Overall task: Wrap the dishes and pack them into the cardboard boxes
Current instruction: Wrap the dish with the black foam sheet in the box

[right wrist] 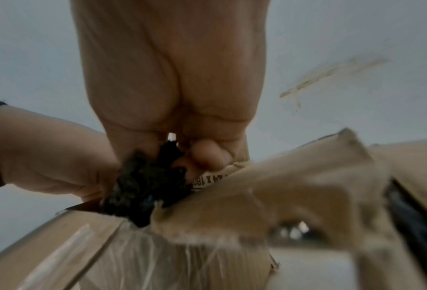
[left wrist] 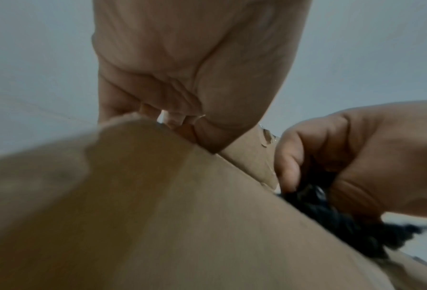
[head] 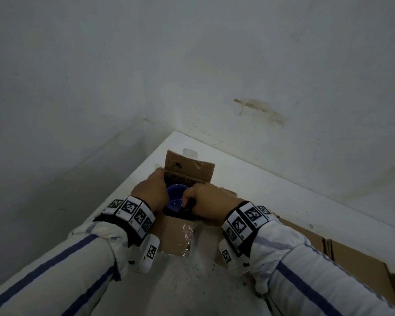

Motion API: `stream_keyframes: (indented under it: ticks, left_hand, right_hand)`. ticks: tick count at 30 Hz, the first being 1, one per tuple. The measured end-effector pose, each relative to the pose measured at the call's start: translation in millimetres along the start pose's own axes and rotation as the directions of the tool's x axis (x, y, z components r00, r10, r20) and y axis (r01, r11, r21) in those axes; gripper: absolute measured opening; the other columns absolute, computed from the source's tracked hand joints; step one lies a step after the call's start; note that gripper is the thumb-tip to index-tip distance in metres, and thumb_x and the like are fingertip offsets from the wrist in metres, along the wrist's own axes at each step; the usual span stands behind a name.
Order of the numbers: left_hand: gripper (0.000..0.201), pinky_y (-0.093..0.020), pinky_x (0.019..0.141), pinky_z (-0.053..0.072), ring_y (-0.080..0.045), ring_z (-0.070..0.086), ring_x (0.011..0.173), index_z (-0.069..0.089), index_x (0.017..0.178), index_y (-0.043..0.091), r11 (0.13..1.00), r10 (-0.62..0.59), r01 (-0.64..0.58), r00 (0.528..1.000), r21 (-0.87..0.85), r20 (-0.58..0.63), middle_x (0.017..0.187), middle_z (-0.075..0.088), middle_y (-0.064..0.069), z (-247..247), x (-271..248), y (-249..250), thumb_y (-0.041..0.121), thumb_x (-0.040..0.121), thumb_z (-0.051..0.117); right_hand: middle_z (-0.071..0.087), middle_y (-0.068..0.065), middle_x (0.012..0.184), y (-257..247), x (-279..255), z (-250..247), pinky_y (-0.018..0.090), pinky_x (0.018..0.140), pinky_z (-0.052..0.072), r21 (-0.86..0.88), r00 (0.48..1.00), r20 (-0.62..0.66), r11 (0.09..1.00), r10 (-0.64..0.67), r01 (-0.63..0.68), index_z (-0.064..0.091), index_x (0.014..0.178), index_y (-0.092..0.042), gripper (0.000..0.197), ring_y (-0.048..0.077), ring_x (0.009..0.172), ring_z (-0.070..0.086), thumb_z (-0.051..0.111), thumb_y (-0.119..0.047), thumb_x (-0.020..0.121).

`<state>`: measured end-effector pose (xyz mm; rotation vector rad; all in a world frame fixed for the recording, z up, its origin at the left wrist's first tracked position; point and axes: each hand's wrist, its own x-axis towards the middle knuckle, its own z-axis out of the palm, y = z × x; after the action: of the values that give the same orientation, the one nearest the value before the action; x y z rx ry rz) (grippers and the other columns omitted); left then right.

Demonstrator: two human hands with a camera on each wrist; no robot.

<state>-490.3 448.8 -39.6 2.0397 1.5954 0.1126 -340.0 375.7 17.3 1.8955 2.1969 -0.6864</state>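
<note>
A white table (head: 271, 185) fills the lower half of the head view, its far corner at 12 o'clock against a grey wall (head: 192, 53). A flattened cardboard sheet (head: 360, 258) lies at 4 o'clock. At centre stands a small open cardboard box (head: 189, 166), flaps up. The left hand (head: 149, 191), at 9 o'clock of the box, has its fingers curled over the box's left wall. The right hand (head: 211, 198), at 3 o'clock, pinches crumpled black wrapping (head: 191, 205). Between them, inside the box, sits a glossy blue bowl (head: 175, 197), partly bare. The bowl looks stiff, smooth and breakable, probably slippery; it seems safest held by the gathered wrapping or cupped underneath. Only the head view shows the blue bowl. The right wrist view alone shows printed lettering on a flap (right wrist: 208, 179) and clear tape (right wrist: 158, 255) on the box side. The left wrist view shows mostly the cardboard wall, blurred
</note>
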Motion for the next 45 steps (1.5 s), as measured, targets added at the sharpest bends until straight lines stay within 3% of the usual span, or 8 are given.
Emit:
stream_keyframes:
  ticks: [6, 12, 20, 23, 26, 31, 35, 45]
  left_hand:
    - [0.058, -0.038, 0.083, 0.049, -0.031, 0.056, 0.105, 0.033, 0.135, 0.024, 0.999, 0.033, -0.034, 0.997, 0.013, 0.069, 0.127, 0.043, -0.011, -10, 12, 6, 0.023, 0.084, 0.062]
    - [0.058, -0.040, 0.087, 0.047, -0.034, 0.055, 0.108, 0.026, 0.141, 0.017, 0.994, 0.059, -0.069, 0.992, 0.083, 0.110, 0.129, 0.041, -0.016, 1, 8, 20, 0.015, 0.089, 0.053]
    - [0.063, -0.044, 0.091, 0.048, -0.036, 0.053, 0.111, 0.022, 0.143, 0.019, 0.997, 0.010, -0.018, 0.994, 0.073, 0.109, 0.132, 0.039, -0.017, 0, 2, 26, 0.013, 0.087, 0.050]
    - [0.064, -0.047, 0.097, 0.041, -0.036, 0.043, 0.122, 0.022, 0.144, 0.017, 0.995, -0.046, 0.040, 0.997, 0.088, 0.066, 0.138, 0.035, -0.015, -7, -5, 32, 0.021, 0.088, 0.053]
    - [0.068, -0.051, 0.102, 0.033, -0.035, 0.033, 0.129, 0.018, 0.146, 0.016, 0.998, -0.042, 0.046, 0.992, 0.036, -0.117, 0.145, 0.027, -0.013, -17, -17, 45, 0.020, 0.088, 0.052]
    - [0.075, -0.046, 0.110, 0.028, -0.033, 0.030, 0.131, 0.030, 0.143, 0.012, 0.951, 0.138, -0.246, 0.879, -0.186, -0.457, 0.146, 0.029, -0.013, -22, -41, 87, -0.003, 0.073, 0.051]
    - [0.072, -0.034, 0.113, 0.013, -0.024, 0.023, 0.135, 0.031, 0.142, 0.019, 0.928, 0.271, -0.344, 0.886, -0.143, -0.375, 0.147, 0.027, -0.005, -7, -65, 141, -0.002, 0.075, 0.050]
    - [0.056, -0.035, 0.108, 0.031, -0.023, 0.032, 0.130, 0.040, 0.137, 0.022, 0.850, 0.513, -0.510, 0.858, -0.133, -0.011, 0.141, 0.039, -0.002, 113, -115, 307, 0.010, 0.083, 0.052]
  right_hand:
    - [0.054, -0.001, 0.134, -6, 0, -10, 0.029, 0.098, 0.038, 0.017, 0.978, 0.211, 1.000, 0.006, -0.009, 0.059, 0.126, -0.026, 0.038, 0.020, 0.121, 0.049, 0.049, -0.017, 0.091]
    - [0.052, 0.012, 0.136, -9, 7, 2, 0.035, 0.104, 0.040, -0.117, 0.926, 0.363, 0.991, 0.103, -0.065, 0.049, 0.136, -0.010, 0.041, 0.028, 0.123, 0.048, 0.043, -0.016, 0.096]
    - [0.057, 0.014, 0.127, -10, -3, 12, 0.031, 0.093, 0.042, -0.206, 0.904, 0.421, 0.978, 0.076, 0.014, 0.052, 0.131, -0.005, 0.037, 0.028, 0.116, 0.053, 0.042, -0.008, 0.096]
    - [0.054, 0.013, 0.132, -6, -15, 7, 0.032, 0.096, 0.041, -0.125, 0.937, 0.349, 0.991, 0.005, 0.042, 0.048, 0.137, -0.012, 0.041, 0.029, 0.119, 0.052, 0.042, -0.010, 0.097]
    - [0.047, 0.006, 0.142, 4, -29, -1, 0.029, 0.104, 0.035, 0.043, 0.991, 0.132, 0.999, 0.007, -0.013, 0.046, 0.139, -0.021, 0.047, 0.024, 0.127, 0.046, 0.043, -0.007, 0.094]
    - [0.056, 0.003, 0.133, 28, -52, -7, 0.020, 0.099, 0.034, 0.290, 0.988, -0.114, 0.955, 0.103, -0.066, 0.058, 0.127, -0.014, 0.039, 0.018, 0.124, 0.049, 0.044, -0.002, 0.092]
    - [0.062, 0.005, 0.125, 55, -80, 1, 0.020, 0.095, 0.036, 0.378, 0.956, -0.217, 0.920, 0.197, -0.103, 0.063, 0.120, -0.012, 0.036, 0.020, 0.119, 0.053, 0.046, -0.003, 0.090]
    - [0.068, 0.016, 0.097, 183, -230, 41, 0.025, 0.064, 0.033, 0.535, 0.772, -0.363, 0.795, 0.522, -0.286, 0.064, 0.089, -0.006, 0.019, 0.021, 0.080, 0.054, 0.045, -0.005, 0.090]
